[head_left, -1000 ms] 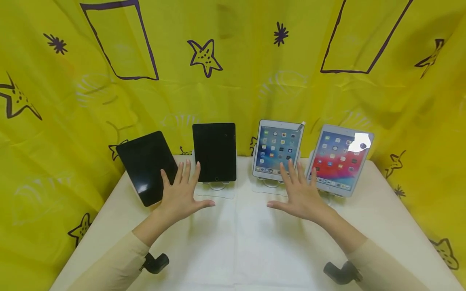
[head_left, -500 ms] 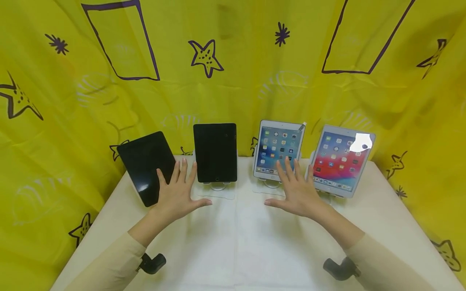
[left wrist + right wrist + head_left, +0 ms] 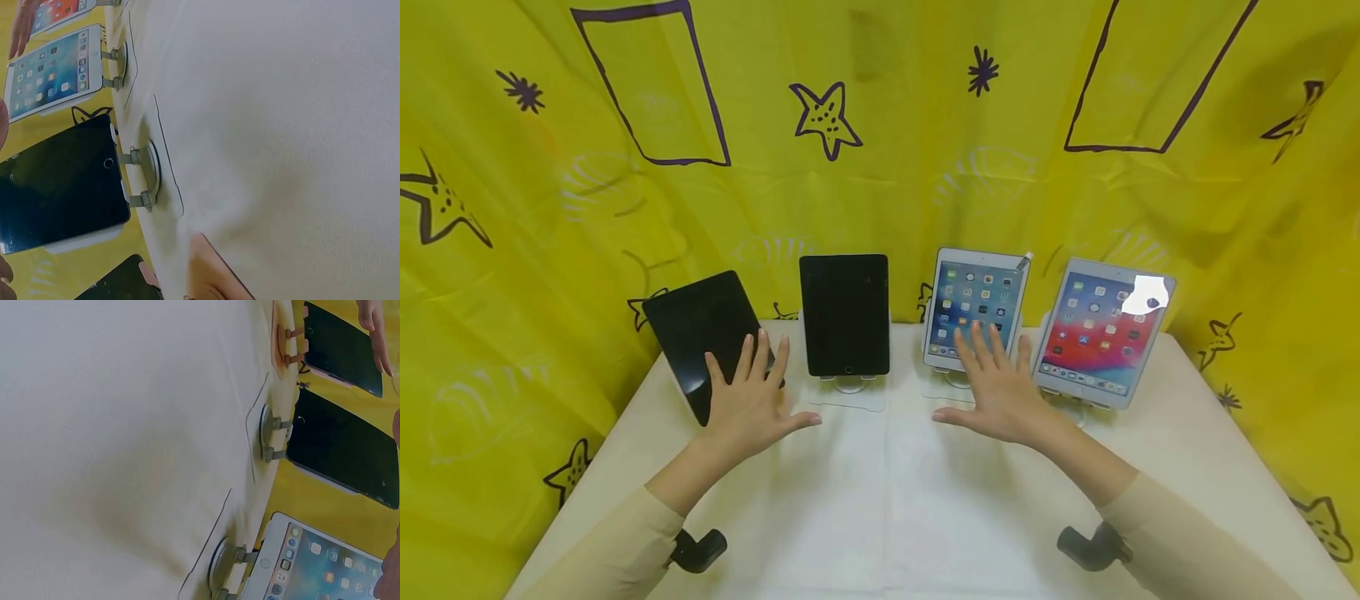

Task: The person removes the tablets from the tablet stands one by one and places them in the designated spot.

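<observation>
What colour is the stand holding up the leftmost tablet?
Peachy pink; the stand shows best in the left wrist view, at the bottom.

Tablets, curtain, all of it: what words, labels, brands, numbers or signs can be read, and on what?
No text can be read with certainty.
Blue-screen tablet: screen text too small; marks on its corner tag too blurred.
Red-and-blue-screen tablet: screen text too small.
Outer dark tablet, inner dark tablet: nothing legible.
Yellow curtain: drawings, no legible lettering.
</observation>
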{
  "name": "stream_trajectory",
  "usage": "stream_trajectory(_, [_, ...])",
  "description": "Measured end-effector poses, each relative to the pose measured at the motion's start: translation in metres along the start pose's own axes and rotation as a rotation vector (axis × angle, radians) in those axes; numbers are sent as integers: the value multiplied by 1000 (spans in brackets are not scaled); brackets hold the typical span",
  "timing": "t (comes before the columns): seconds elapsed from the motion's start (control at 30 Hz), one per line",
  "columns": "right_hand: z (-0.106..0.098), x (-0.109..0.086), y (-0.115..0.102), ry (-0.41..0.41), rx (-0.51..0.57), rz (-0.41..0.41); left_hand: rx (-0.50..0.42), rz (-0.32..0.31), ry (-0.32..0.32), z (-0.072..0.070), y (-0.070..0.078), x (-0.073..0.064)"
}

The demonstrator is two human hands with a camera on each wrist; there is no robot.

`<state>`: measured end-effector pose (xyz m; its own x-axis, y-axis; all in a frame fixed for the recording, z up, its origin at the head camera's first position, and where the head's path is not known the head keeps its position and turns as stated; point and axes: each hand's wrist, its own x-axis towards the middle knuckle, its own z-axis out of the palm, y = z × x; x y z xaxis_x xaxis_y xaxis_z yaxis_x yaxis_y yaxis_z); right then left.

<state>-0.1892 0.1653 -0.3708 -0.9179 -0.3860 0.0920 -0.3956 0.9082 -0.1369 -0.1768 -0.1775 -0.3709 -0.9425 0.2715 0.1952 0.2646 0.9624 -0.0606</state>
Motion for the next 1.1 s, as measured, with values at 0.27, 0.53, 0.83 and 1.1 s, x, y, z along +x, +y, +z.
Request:
stream_trajectory(0.27, [-1, 3, -4, -3, -30, -3, -31, -28, 12, 2, -4, -2])
stream_trajectory(0.53, [1, 9, -8, 1, -34, -13, -77, -57, 27, 6, -7, -5])
stream_trajectory(0.83, [3, 17, -13, 3, -24, -31, -62, -58, 39, 13, -9, -7])
stream_trajectory(1.1, [8, 22, -21, 15, -6, -44, -77, -77, 41, 13, -12, -10])
